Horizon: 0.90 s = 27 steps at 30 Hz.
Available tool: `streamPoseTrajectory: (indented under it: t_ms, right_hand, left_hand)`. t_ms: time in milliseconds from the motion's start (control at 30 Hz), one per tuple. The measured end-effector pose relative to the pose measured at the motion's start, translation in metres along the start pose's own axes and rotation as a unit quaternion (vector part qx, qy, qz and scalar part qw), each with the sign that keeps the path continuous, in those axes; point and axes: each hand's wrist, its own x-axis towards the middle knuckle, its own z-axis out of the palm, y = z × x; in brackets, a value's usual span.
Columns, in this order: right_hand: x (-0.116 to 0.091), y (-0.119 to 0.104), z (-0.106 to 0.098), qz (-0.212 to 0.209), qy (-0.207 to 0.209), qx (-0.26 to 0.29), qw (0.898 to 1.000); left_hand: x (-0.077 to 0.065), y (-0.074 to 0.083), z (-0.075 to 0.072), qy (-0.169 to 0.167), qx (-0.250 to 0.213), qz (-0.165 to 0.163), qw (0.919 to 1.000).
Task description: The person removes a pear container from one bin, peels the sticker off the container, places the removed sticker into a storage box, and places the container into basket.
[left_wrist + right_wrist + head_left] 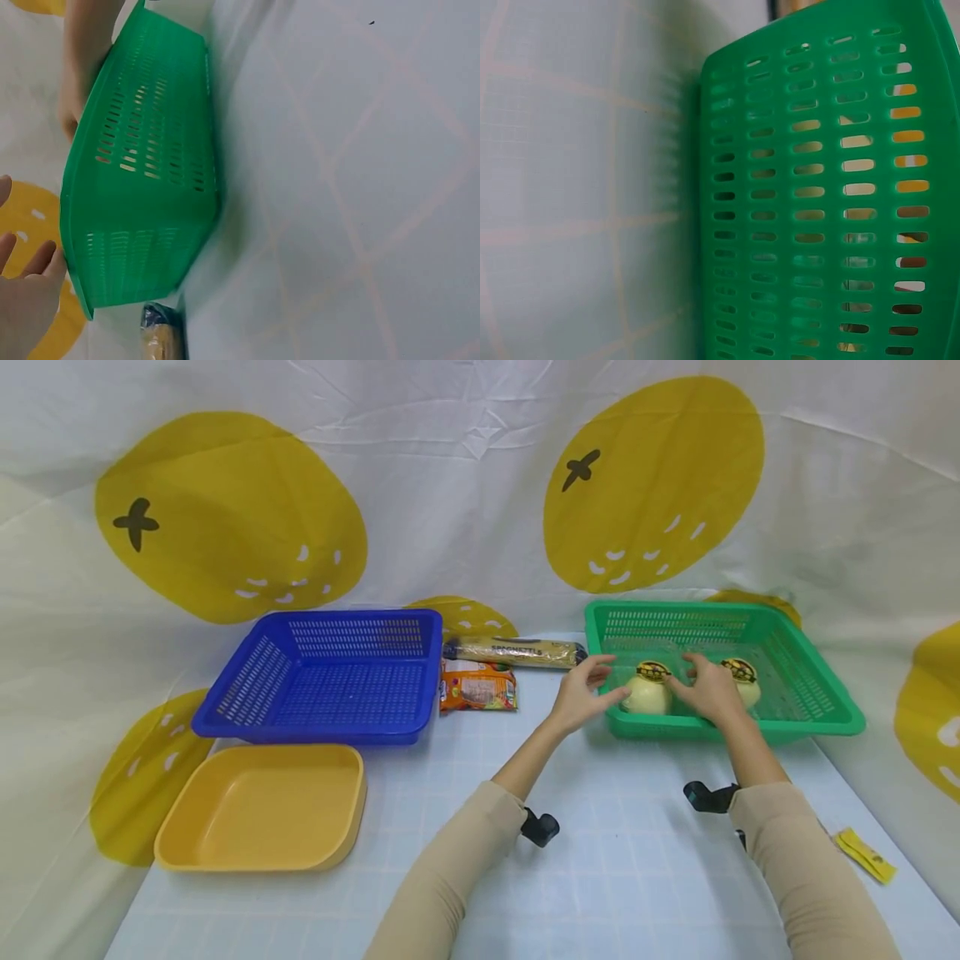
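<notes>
Two pale, round packaged items lie in a green basket (821, 681): a left one (647, 697) and a right one (751, 695), each with a black-and-yellow label. My left hand (579, 695) is at the basket's left rim, fingers spread, thumb pointing at the left item. In the left wrist view, that hand (28, 307) shows loose fingers beside the basket rim. Reaching over the front rim, my right hand (712, 693) has thumb and fingers apart between the two items and partly covers the right one. The basket wall (784, 202) hides this hand in the right wrist view.
A blue basket (315, 731) stands at the left, with a yellow tub (262, 810) in front. Between the baskets lie a spaghetti pack (517, 652) and an orange packet (478, 687). A small yellow packet (865, 856) lies by the right sleeve. Printed cloth hangs behind.
</notes>
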Motion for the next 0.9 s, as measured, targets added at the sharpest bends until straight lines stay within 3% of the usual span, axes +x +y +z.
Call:
streamPoseTrajectory:
  t_ms: [267,400,633,900]
  right_hand:
    - [0.0,-0.001,0.002,0.004,0.0,-0.017,1.0]
    - [0.001,0.0,0.001,0.009,-0.016,-0.023,1.0]
    - [0.004,0.007,-0.001,0.015,-0.09,-0.036,0.995]
    - [0.004,0.011,-0.003,0.027,-0.099,-0.009,0.995]
  left_hand:
    - [0.005,0.008,-0.004,-0.047,-0.058,-0.046,0.9961]
    - [0.008,0.01,-0.005,-0.069,-0.065,-0.063,0.9936]
    - [0.009,0.012,0.003,-0.099,0.029,-0.052,0.9933]
    - [0.006,0.009,0.008,-0.09,0.075,-0.026,0.9927]
